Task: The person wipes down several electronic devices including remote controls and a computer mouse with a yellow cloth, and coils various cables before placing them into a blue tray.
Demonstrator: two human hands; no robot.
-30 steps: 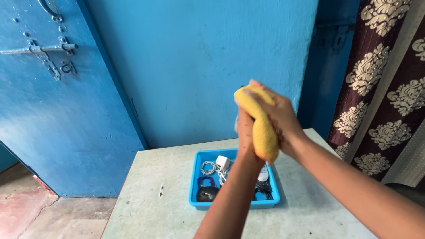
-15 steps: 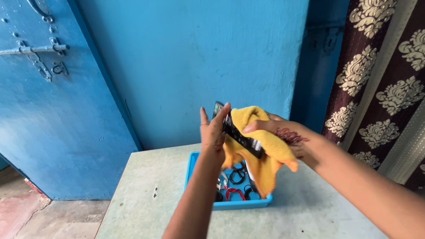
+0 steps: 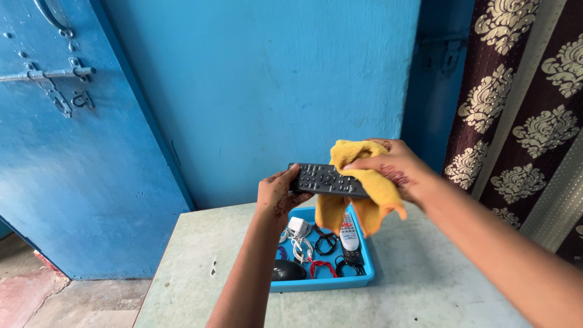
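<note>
- Head view: a black remote control (image 3: 325,180) is held level in the air above the table (image 3: 200,267), over the tray's far edge.
- Its left end is gripped by the left hand (image 3: 278,194), the fingers curled around it from below.
- A yellow cloth (image 3: 364,182) is draped over the remote's right end and is pressed onto it by the right hand (image 3: 395,167), whose fingers are closed on the cloth; the loose ends of the cloth hang down toward the tray.
- A blue plastic tray (image 3: 322,282) is set on the table near its far edge, below the hands.
- Inside the tray are seen a white remote (image 3: 348,232), a black mouse (image 3: 286,270), a white charger plug (image 3: 297,226), and coiled cables (image 3: 325,243) in black, white and red.
- A blue wall (image 3: 273,79) is seen behind the table, a blue door (image 3: 73,152) to the left, and a patterned curtain (image 3: 522,109) to the right.
</note>
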